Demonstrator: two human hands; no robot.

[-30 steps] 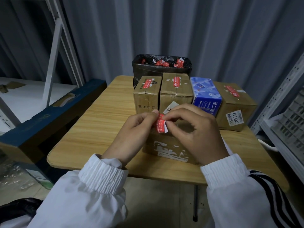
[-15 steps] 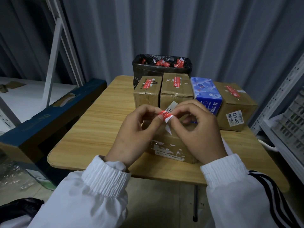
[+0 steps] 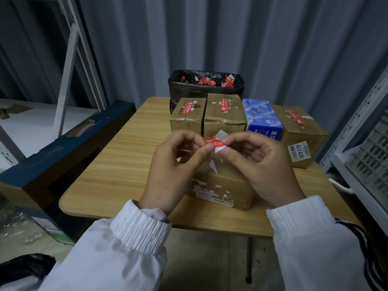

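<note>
A white label (image 3: 299, 151) on the near face of the cardboard box (image 3: 302, 127) at the far right reads "43-2-4202", turned sideways; a barcode and a smaller line beside it are too small to read; the blue box (image 3: 262, 116) to its left bears large white Chinese characters, the first "圣", the rest cut off; the red sticker (image 3: 214, 142) at the centre carries white print, too blurred to read; the near box (image 3: 220, 185) has a strip of fine print, illegible.

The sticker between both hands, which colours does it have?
The sticker is red and white; the head view shows it.
</note>
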